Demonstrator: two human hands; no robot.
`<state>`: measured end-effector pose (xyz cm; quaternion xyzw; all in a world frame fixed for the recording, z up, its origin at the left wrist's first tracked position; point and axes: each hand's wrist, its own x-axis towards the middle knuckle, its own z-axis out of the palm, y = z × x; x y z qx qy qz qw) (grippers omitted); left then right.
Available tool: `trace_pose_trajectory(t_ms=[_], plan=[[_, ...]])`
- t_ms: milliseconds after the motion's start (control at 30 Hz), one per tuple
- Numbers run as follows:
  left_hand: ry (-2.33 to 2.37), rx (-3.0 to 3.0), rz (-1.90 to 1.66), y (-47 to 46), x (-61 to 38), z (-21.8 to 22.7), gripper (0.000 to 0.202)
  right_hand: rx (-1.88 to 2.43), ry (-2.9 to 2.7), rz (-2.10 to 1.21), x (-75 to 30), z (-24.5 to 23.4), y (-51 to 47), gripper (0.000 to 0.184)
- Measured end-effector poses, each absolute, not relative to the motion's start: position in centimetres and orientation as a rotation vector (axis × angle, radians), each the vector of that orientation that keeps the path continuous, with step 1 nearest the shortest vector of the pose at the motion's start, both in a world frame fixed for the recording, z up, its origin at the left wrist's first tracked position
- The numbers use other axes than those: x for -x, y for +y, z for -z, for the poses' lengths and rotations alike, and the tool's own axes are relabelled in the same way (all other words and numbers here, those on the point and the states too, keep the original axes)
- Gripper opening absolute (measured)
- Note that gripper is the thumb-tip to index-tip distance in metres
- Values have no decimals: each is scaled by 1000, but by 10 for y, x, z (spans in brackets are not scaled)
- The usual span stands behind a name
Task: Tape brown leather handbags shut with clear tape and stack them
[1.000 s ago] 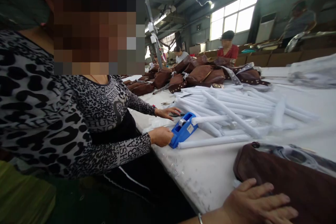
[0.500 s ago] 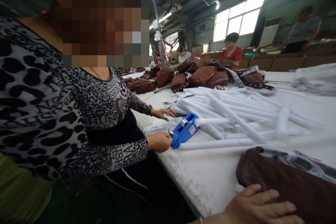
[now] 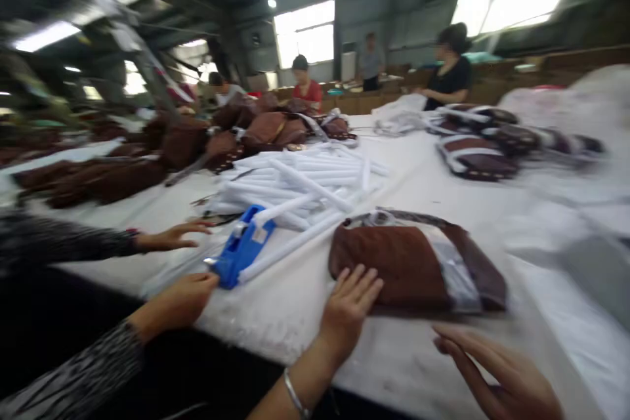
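Observation:
A brown suede bag (image 3: 403,262) partly wrapped in clear plastic lies on the white table (image 3: 275,315) in front of me. My left hand (image 3: 350,305), with a bracelet on the wrist, rests flat on the bag's near left edge, fingers spread. Just below the bag's right end my right hand (image 3: 497,371) hovers over the table, fingers stretched out and holding nothing. The picture is smeared by motion.
To my left a co-worker in a patterned sleeve has one hand (image 3: 180,302) at a blue tape dispenser (image 3: 242,246) and the other hand (image 3: 170,236) flat on the table. Behind lie white paper rolls (image 3: 300,180), heaps of brown bags (image 3: 177,144), and other workers.
The camera has swung right, away from the co-worker's body. The whole bag and my right hand have come into view. My left hand stays on the bag.

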<state>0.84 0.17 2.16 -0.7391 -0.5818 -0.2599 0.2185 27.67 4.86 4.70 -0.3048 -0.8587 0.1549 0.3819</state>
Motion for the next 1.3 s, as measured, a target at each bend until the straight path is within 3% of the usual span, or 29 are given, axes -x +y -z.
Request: trace_pose_trajectory(t_ms=[133, 233, 333, 467, 900, 1067, 1167, 1233, 1300], plan=[[-1614, 2145, 727, 15, -6, -14, 59, 1122, -1937, -593, -292, -60, 39, 20], [-1574, 2169, 709, 11, -5, -17, 61, 1371, -1634, -1153, -284, -59, 31, 38], [-1540, 2171, 700, 8, -3, -19, 66, 1279, -1110, -1803, -268, -57, 27, 58], [-1518, 2199, 727, 12, 1, -16, 72, 950, -673, -2037, -244, -59, 36, 51], [-1609, 2108, 779, 13, -1, -26, 64, 736, -321, -1892, -179, -83, 32, 38], [-1631, 2016, 816, 27, 1, -25, 62, 662, -437, -1856, -176, -91, 36, 45], [-1553, 2046, 834, 30, 7, -22, 64, 800, -836, -1816, -204, -86, 44, 47], [-1512, 2076, 839, 29, 11, -21, 65, 984, -1328, -1531, -241, -79, 51, 40], [-1507, 2086, 851, 28, 13, -21, 65, 1153, -1786, -927, -288, -71, 61, 32]])
